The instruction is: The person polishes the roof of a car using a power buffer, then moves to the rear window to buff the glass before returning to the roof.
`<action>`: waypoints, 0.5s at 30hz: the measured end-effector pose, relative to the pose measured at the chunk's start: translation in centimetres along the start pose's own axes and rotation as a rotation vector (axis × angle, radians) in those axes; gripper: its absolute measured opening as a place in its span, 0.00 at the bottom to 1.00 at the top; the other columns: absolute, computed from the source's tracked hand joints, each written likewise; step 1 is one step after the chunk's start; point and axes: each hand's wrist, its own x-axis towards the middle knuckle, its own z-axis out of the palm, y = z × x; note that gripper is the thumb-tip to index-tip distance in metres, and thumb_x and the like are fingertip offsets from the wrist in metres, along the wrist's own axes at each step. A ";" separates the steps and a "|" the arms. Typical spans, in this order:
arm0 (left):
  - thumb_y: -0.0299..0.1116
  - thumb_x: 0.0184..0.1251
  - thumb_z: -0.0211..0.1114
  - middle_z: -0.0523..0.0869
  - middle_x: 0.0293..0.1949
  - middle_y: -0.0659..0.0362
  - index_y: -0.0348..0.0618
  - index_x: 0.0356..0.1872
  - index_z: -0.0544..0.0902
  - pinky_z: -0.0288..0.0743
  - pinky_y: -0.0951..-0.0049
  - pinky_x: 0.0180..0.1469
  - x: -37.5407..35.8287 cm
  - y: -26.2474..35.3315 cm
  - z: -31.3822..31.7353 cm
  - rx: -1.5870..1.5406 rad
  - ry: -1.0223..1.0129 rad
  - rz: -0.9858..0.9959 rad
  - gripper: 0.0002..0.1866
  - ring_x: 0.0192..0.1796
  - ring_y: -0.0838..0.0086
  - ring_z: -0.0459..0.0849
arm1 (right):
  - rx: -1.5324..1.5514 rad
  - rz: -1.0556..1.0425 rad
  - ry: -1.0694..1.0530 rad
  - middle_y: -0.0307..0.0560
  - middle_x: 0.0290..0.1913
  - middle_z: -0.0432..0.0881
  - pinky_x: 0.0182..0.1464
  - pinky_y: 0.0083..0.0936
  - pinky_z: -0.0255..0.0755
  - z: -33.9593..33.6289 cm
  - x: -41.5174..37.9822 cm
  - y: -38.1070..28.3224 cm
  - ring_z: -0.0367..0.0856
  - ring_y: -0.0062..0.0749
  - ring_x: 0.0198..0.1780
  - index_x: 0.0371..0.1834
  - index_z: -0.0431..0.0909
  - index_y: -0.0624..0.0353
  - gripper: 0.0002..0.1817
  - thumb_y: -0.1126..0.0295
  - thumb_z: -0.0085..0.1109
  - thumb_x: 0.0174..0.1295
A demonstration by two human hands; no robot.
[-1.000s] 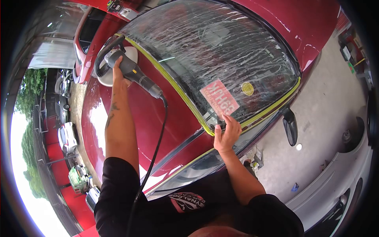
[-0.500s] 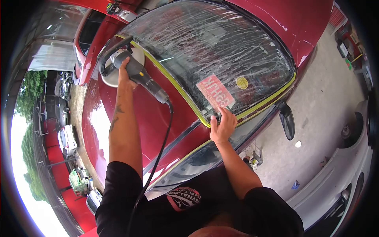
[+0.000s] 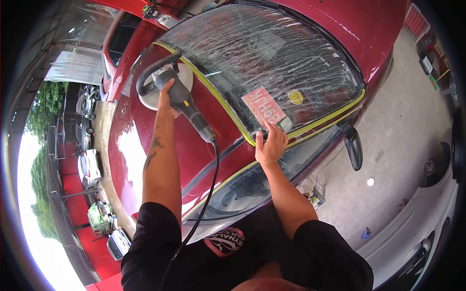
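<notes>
A person's left hand (image 3: 166, 99) is clamped on a polisher (image 3: 175, 94) buffing a red car's roof (image 3: 194, 131); the right hand (image 3: 270, 145) lies open, flat beside the plastic-covered windshield (image 3: 272, 53). Polishing seems underway; next comes steady sweeping.

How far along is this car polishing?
Done: windshield wrapped in film, yellow tape along its edge. In hand: left hand holds the polisher on the red roof; right hand rests flat on the glass. How much roof remains cannot be told.
</notes>
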 end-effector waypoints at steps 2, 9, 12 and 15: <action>0.52 0.65 0.73 0.84 0.32 0.48 0.37 0.47 0.78 0.86 0.50 0.38 -0.6 -0.2 0.3 0.038 -0.007 -0.005 0.27 0.32 0.54 0.87 | 0.008 0.002 0.004 0.42 0.60 0.82 0.71 0.48 0.61 0.1 0.1 0.0 0.78 0.41 0.63 0.64 0.77 0.52 0.23 0.51 0.56 0.75; 0.51 0.66 0.73 0.84 0.32 0.51 0.41 0.48 0.78 0.85 0.47 0.38 -0.8 -0.9 0.5 0.039 -0.002 -0.016 0.24 0.32 0.57 0.86 | 0.017 -0.007 0.026 0.41 0.59 0.82 0.69 0.46 0.62 0.0 0.2 0.0 0.78 0.40 0.62 0.64 0.78 0.51 0.23 0.49 0.56 0.75; 0.52 0.66 0.73 0.84 0.31 0.49 0.39 0.47 0.78 0.86 0.50 0.38 0.3 -0.1 0.5 0.058 0.023 -0.004 0.26 0.32 0.54 0.87 | 0.007 -0.017 0.020 0.41 0.59 0.82 0.69 0.46 0.62 0.0 0.2 0.1 0.78 0.39 0.62 0.64 0.78 0.51 0.23 0.49 0.55 0.75; 0.52 0.65 0.74 0.84 0.32 0.48 0.39 0.48 0.78 0.86 0.49 0.39 1.6 0.5 0.6 0.068 0.062 0.028 0.26 0.32 0.54 0.87 | 0.005 -0.011 0.008 0.41 0.58 0.82 0.68 0.46 0.62 -0.1 0.2 0.0 0.78 0.40 0.62 0.64 0.78 0.51 0.23 0.49 0.55 0.75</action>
